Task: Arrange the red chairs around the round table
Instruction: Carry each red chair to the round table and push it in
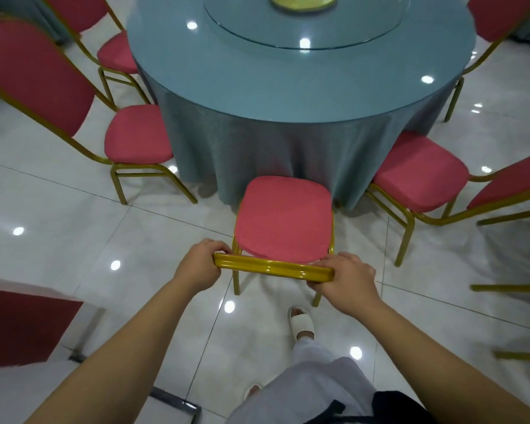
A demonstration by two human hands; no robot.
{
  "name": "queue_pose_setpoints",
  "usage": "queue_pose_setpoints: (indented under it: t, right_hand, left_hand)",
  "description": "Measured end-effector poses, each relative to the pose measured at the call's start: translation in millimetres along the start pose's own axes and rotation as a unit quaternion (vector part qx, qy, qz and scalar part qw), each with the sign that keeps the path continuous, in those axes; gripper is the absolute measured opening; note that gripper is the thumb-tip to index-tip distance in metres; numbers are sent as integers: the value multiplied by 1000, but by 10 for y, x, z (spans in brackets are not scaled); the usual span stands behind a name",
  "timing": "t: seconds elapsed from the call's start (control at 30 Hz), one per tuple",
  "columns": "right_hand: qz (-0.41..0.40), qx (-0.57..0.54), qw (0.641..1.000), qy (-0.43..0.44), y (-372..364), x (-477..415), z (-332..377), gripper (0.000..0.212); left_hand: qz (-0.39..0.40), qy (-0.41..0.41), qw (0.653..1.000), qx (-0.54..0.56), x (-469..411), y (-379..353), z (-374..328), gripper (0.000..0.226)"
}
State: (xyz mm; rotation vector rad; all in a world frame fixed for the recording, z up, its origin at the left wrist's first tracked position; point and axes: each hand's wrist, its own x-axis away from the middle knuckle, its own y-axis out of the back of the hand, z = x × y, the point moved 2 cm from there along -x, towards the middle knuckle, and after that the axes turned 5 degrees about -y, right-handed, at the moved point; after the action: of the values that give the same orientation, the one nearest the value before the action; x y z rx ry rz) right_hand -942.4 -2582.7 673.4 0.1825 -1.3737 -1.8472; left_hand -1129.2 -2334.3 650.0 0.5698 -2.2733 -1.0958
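A red chair with a gold frame stands right in front of me, its seat facing the round table, which wears a long blue-grey cloth. My left hand grips the left end of the chair's gold top rail. My right hand grips the right end of the same rail. The chair's front edge sits close to the hanging tablecloth. Two red chairs stand at the table's left and one red chair stands at its right.
A glass turntable lies on the tabletop. Another red chair back shows at the top right. More gold chair legs stand on the right. A dark red panel is low on the left. The floor is glossy white tile.
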Motion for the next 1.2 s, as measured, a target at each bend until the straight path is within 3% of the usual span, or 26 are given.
queue_pose_setpoints:
  t: [0.2,0.4,0.57,0.63,0.77,0.87,0.93,0.97,1.0,1.07,1.13,1.2]
  right_hand:
    - [25,25,999,4,230,-422,6,38]
    - [67,-3,997,40,389,-547,-58,33]
    - [295,-66,952,47,544,-776,-60,93]
    - [357,-108,927,51,568,-926,-2,100]
    - [391,-92,909,108,519,-1263,325,99]
    - [368,-123,913,126,459,-1449,739,87]
    - [289,-161,938,103,382,-1581,1044,83]
    - [244,-148,954,94,333,-1652,1193,82]
    - [205,-116,968,88,280,-1716,1352,80]
    - [164,-72,982,66,149,-1808,1702,75]
    - [150,-85,984,40,-17,-1869,2090,72]
    - [139,-98,985,28,-167,-1921,2526,68]
  left_hand:
    - [-13,21,999,-28,-417,150,-86,41]
    - [35,23,999,-19,-516,91,-110,47]
    - [46,34,998,-7,-489,131,-143,47]
    - [52,40,998,8,-468,135,-179,49]
    - [63,27,997,18,-487,211,-245,52]
    - [206,9,973,103,-549,363,-151,72]
    - [315,32,922,224,-631,546,-12,74]
    - [333,39,904,264,-677,645,64,71]
    - [324,41,901,284,-731,751,163,66]
    - [241,41,929,278,-862,962,466,59]
    - [129,67,952,270,-947,1205,884,55]
    - [65,96,959,259,-919,1498,1335,56]
